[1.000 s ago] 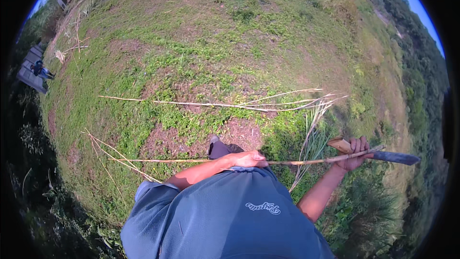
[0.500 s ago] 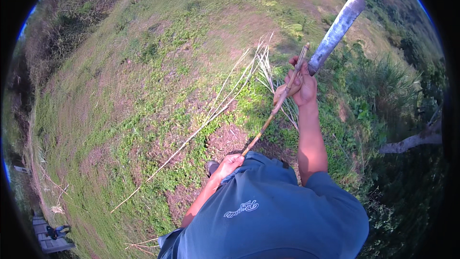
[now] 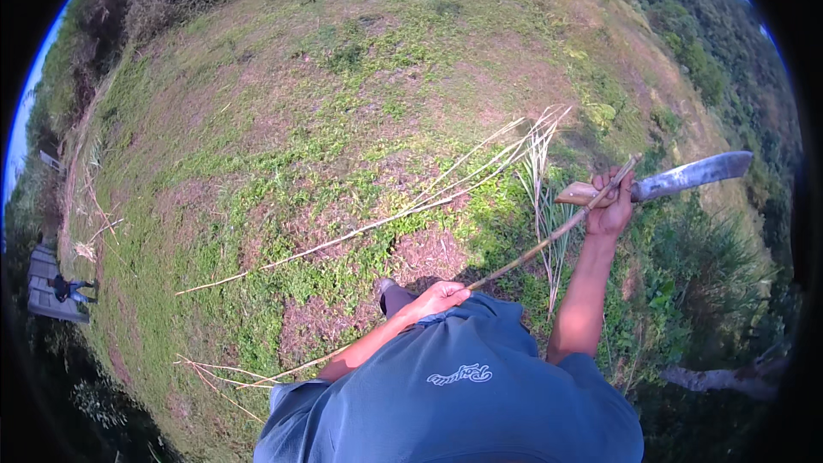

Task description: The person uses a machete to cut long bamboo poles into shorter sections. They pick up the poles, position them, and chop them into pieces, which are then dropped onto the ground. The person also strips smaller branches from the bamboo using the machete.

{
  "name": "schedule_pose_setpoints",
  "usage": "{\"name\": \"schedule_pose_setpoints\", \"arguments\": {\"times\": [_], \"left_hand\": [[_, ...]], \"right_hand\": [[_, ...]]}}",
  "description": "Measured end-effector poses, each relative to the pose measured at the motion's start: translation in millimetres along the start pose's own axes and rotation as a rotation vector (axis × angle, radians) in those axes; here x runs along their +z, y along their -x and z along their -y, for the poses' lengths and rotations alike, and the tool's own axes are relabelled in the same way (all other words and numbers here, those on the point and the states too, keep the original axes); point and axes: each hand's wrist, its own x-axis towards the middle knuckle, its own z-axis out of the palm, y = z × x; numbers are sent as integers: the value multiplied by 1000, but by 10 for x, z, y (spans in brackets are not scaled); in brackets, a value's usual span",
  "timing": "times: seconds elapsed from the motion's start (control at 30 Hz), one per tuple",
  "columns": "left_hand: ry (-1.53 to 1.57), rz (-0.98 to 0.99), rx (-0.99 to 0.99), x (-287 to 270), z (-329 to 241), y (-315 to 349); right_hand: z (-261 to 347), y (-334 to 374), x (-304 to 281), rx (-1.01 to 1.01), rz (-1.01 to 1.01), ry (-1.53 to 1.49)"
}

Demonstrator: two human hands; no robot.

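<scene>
My right hand (image 3: 609, 210) is closed round the wooden handle of a machete (image 3: 699, 174). Its broad, worn metal blade points out to the right, and the handle's butt sticks out left of my fist. The same hand also clasps the upper part of a thin cane stalk (image 3: 542, 246), which slants across in front of my body. Down by my waist, my left hand (image 3: 441, 298) grips the stalk's lower end, with the very tip hidden in the fingers. The blade does not touch the stalk.
Long pale stalks (image 3: 343, 238) with dry leaves (image 3: 538, 150) lie on the grassy slope before me. More cut stalks (image 3: 236, 377) are at lower left. Bushes (image 3: 711, 266) and a branch (image 3: 720, 380) stand right. A person (image 3: 73, 288) is by a grey slatted structure (image 3: 43, 267) far left.
The machete has swung from pointing up and right to nearly level, pointing right. My right hand has moved right and lower, and the stalk now lies at a flatter slant. Both grips stay closed.
</scene>
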Motion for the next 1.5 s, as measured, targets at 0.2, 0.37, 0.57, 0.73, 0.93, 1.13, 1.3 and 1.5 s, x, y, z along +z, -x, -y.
{"name": "schedule_pose_setpoints", "arguments": {"times": [0.2,0.37,0.57,0.73,0.93,1.13,1.3,1.5], "left_hand": [[-207,49,155,-53,167,12],[-69,126,242,-22,410,-59],[40,193,148,-45,391,-109],[32,196,220,-65,536,-216],[-2,162,190,-51,447,-102],[-97,46,204,-109,313,7],[-188,-120,229,-50,269,-9],[-113,-56,56,-7,92,-14]], "right_hand": [[192,-96,-578,152,287,-230],[86,9,-199,308,406,-515],[-22,134,149,322,374,-686],[-39,102,98,343,373,-641],[-46,166,-31,363,326,-563],[40,123,-760,404,221,-341],[-182,440,-854,516,-208,-110],[-114,657,-1038,347,-593,820]]}}
